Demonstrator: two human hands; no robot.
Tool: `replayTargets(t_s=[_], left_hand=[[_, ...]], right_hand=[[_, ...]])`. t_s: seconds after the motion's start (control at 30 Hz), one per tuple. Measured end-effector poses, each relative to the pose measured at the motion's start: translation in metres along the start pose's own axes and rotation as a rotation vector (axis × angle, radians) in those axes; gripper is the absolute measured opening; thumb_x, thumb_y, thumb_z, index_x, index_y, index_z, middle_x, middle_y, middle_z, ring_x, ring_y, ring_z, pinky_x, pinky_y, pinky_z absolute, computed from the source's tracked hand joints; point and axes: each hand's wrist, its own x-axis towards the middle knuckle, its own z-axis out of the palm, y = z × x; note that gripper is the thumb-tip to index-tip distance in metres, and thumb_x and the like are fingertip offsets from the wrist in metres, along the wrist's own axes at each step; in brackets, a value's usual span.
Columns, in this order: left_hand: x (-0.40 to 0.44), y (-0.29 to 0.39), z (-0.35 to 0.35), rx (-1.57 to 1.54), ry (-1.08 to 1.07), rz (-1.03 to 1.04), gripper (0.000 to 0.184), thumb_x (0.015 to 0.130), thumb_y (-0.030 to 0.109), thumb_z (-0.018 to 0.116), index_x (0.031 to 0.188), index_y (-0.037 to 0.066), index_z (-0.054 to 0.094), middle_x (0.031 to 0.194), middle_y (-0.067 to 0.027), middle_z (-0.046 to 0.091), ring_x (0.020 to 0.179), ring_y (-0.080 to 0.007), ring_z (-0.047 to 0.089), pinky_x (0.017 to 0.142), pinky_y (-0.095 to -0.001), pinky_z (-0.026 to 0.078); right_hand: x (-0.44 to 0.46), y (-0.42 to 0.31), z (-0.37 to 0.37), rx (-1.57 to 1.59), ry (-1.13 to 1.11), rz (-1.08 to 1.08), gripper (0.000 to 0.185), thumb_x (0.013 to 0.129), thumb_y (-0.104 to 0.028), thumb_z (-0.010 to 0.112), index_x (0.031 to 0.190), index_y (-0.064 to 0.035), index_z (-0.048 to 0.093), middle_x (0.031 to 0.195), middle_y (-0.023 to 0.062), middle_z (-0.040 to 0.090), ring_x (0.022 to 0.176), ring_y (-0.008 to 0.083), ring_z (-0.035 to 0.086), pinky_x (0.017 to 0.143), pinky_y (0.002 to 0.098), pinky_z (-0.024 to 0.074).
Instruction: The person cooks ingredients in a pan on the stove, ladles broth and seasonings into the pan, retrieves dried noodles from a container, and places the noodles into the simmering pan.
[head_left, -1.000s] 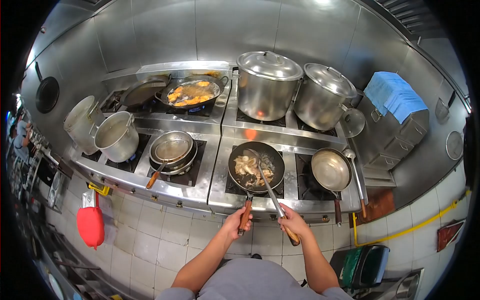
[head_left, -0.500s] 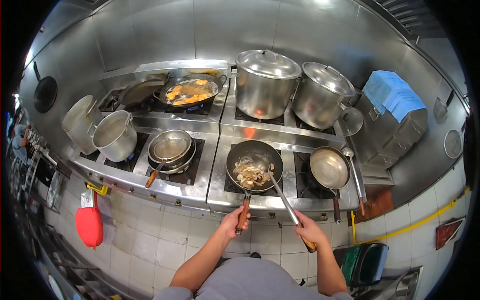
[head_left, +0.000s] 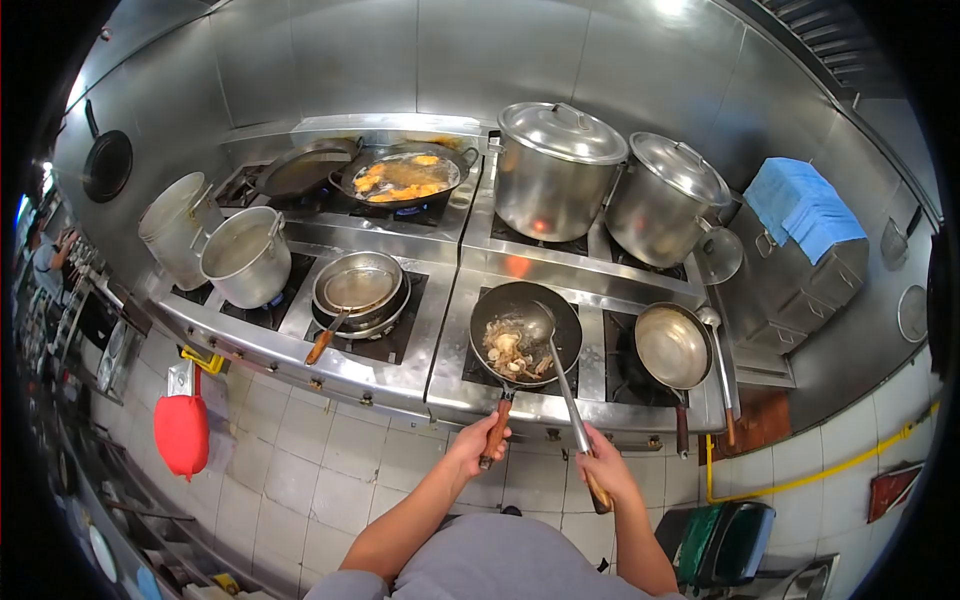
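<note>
My left hand [head_left: 478, 448] is closed round the wooden handle of a dark frying pan [head_left: 560, 312], which sits on the front burner. Pale sliced food, perhaps mushrooms [head_left: 507, 348], lies heaped in the left part of the pan. In my right hand [head_left: 606, 466] is the wooden-ended handle of a long metal ladle [head_left: 567, 395]. Its shaft slants up into the pan, and its bowl rests inside, at the right of the food. To the right of this pan stands a shallow steel pan [head_left: 670, 347] with a dark wooden handle.
Two big lidded stockpots [head_left: 558, 185] stand behind. At back left, orange pieces fry in a wok [head_left: 466, 178] of oil. Stacked pans [head_left: 358, 284] and a tall pot [head_left: 243, 262] occupy the left burners. A second ladle [head_left: 709, 320] lies at right. Blue cloths [head_left: 803, 200] cover a metal box.
The camera view has shifted, so the stove appears further right. The ladle has moved in the pan, and the food is bunched into a tighter heap. Both hands keep their holds.
</note>
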Motion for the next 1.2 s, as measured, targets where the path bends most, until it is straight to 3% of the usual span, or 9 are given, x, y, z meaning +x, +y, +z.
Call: replayTargets(t_s=[0.13, 0.3, 0.6, 0.7, 0.83, 0.9, 1.0, 1.07, 1.2], left_hand=[[0.003, 0.002, 0.0, 0.006, -0.02, -0.003, 0.029, 0.102, 0.035, 0.045, 0.113, 0.009, 0.053, 0.084, -0.006, 0.058, 0.059, -0.0164, 0.05, 0.045, -0.0284, 0.043], [0.004, 0.0, -0.002, 0.011, 0.0, -0.013, 0.032, 0.101, 0.038, 0.047, 0.116, 0.011, 0.054, 0.083, -0.0043, 0.057, 0.06, -0.015, 0.049, 0.046, -0.0263, 0.041], [0.001, 0.004, -0.003, 0.014, -0.015, -0.005, 0.031, 0.101, 0.037, 0.047, 0.115, 0.011, 0.053, 0.084, -0.0048, 0.058, 0.059, -0.0156, 0.049, 0.045, -0.0269, 0.041], [0.004, 0.002, 0.0, 0.001, -0.025, -0.018, 0.03, 0.102, 0.036, 0.046, 0.114, 0.009, 0.053, 0.084, -0.0063, 0.058, 0.058, -0.0169, 0.05, 0.045, -0.0292, 0.043], [0.009, 0.001, 0.002, -0.004, -0.016, -0.018, 0.029, 0.102, 0.036, 0.045, 0.112, 0.009, 0.052, 0.084, -0.0063, 0.058, 0.057, -0.0171, 0.05, 0.044, -0.0295, 0.043], [0.008, 0.001, 0.004, -0.009, -0.006, -0.011, 0.029, 0.102, 0.035, 0.045, 0.112, 0.009, 0.052, 0.084, -0.0063, 0.058, 0.057, -0.0172, 0.05, 0.044, -0.0295, 0.043], [0.004, 0.003, 0.006, -0.02, -0.013, -0.011, 0.028, 0.103, 0.035, 0.045, 0.113, 0.01, 0.053, 0.084, -0.0061, 0.058, 0.057, -0.017, 0.05, 0.044, -0.0294, 0.043], [0.004, 0.005, 0.007, -0.014, 0.0, -0.022, 0.029, 0.103, 0.035, 0.044, 0.113, 0.01, 0.053, 0.084, -0.0063, 0.057, 0.058, -0.0169, 0.05, 0.045, -0.029, 0.043], [0.004, 0.004, 0.005, -0.012, -0.003, -0.018, 0.029, 0.103, 0.035, 0.044, 0.114, 0.01, 0.053, 0.084, -0.0062, 0.057, 0.058, -0.0169, 0.05, 0.045, -0.029, 0.043]], right_hand=[[0.03, 0.013, 0.014, 0.012, 0.076, -0.017, 0.077, 0.085, 0.002, 0.056, 0.153, -0.0108, 0.022, 0.076, 0.0029, 0.053, 0.055, 0.0118, 0.052, 0.047, 0.0274, 0.0427], [0.033, -0.006, 0.015, 0.113, -0.16, 0.121, 0.074, 0.085, 0.003, 0.056, 0.152, -0.0112, 0.028, 0.076, 0.0011, 0.053, 0.056, 0.0104, 0.053, 0.049, 0.0245, 0.0422], [-0.05, -0.049, -0.032, -0.006, -0.189, 0.274, 0.075, 0.084, -0.001, 0.06, 0.152, -0.012, 0.03, 0.076, -0.0004, 0.05, 0.058, 0.0092, 0.049, 0.054, 0.0252, 0.043], [-0.025, -0.015, -0.047, -0.302, -0.108, 0.09, 0.076, 0.084, 0.001, 0.059, 0.152, -0.0139, 0.03, 0.08, -0.0003, 0.052, 0.058, 0.0088, 0.051, 0.052, 0.0241, 0.0423], [0.012, 0.008, -0.028, -0.878, 0.252, -0.203, 0.077, 0.081, -0.009, 0.06, 0.151, -0.0089, 0.029, 0.089, 0.0175, 0.063, 0.072, 0.0266, 0.063, 0.069, 0.037, 0.0503], [0.014, 0.01, -0.021, -0.895, 0.306, -0.238, 0.076, 0.08, -0.012, 0.06, 0.15, -0.0075, 0.029, 0.09, 0.0241, 0.063, 0.081, 0.034, 0.064, 0.077, 0.042, 0.0495], [0.004, 0.011, -0.016, -0.758, 0.235, -0.026, 0.077, 0.081, -0.007, 0.06, 0.151, -0.0087, 0.026, 0.09, 0.0198, 0.063, 0.074, 0.0335, 0.064, 0.069, 0.0388, 0.0505], [-0.013, 0.006, -0.015, -0.008, 0.021, 0.081, 0.077, 0.084, -0.001, 0.058, 0.152, -0.0108, 0.024, 0.083, 0.0098, 0.059, 0.061, 0.0207, 0.059, 0.056, 0.0322, 0.0475], [0.004, 0.023, -0.02, 0.138, 0.017, 0.023, 0.077, 0.086, 0.002, 0.058, 0.153, -0.013, 0.023, 0.078, 0.0028, 0.052, 0.056, 0.0113, 0.052, 0.049, 0.0262, 0.0424]])
